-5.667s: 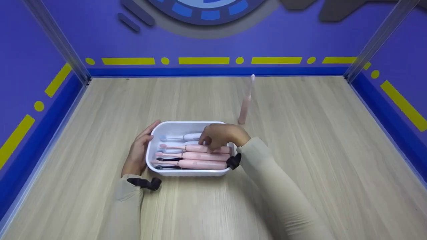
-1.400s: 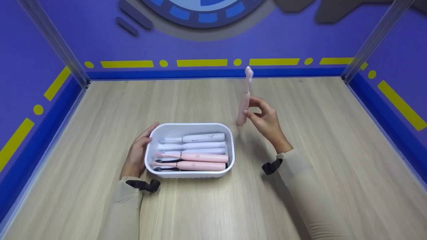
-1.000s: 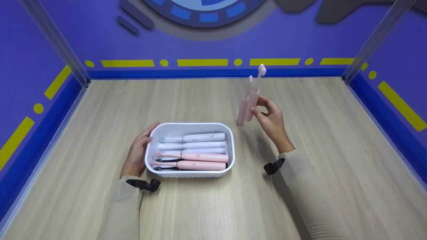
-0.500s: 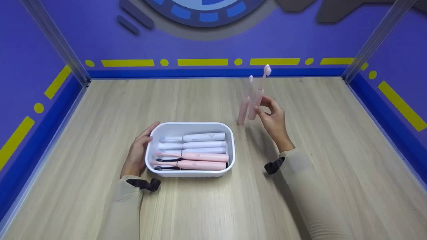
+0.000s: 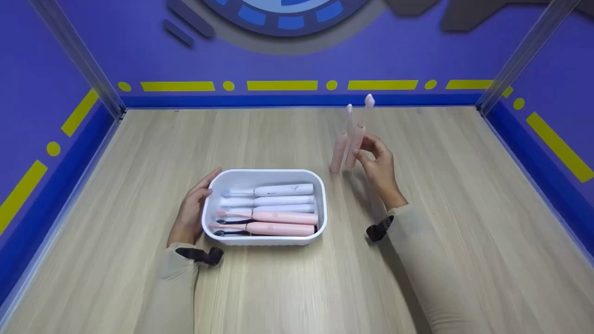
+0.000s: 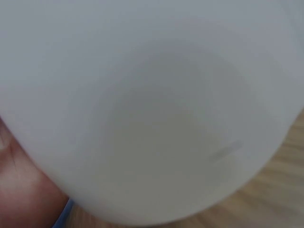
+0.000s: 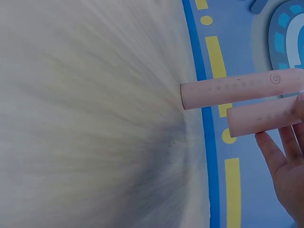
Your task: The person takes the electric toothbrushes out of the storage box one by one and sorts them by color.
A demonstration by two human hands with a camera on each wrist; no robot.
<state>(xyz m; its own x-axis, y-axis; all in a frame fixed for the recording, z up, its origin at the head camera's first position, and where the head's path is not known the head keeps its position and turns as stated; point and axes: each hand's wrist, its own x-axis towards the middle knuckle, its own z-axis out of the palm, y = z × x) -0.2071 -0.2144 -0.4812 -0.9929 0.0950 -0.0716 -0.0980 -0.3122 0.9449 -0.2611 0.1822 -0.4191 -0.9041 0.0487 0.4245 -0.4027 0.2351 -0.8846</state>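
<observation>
In the head view my right hand (image 5: 378, 167) pinches the handle of a pink electric toothbrush (image 5: 355, 146), brush head up and leaning slightly right. Close on its left, another pink electric toothbrush (image 5: 338, 153) stands upright on the table. The right wrist view shows the base of the held toothbrush (image 7: 251, 118) off the tabletop, while the standing toothbrush (image 7: 228, 90) has its base on it. My left hand (image 5: 189, 215) holds the left end of a white plastic box (image 5: 264, 240), thumb at the rim. Its outer wall (image 6: 156, 118) fills most of the left wrist view.
Inside the box lie two pink toothbrushes (image 5: 283, 229), several white toothbrushes (image 5: 283, 189) and dark brush heads (image 5: 232, 233) partly hidden beneath. Blue-purple panels (image 5: 297, 65) close off the back and sides of the wooden table (image 5: 260, 287).
A pink toothbrush has left the box in my right hand, coming up beside the standing one. In the last second it shifted right, then slightly down. My left hand stays on the box.
</observation>
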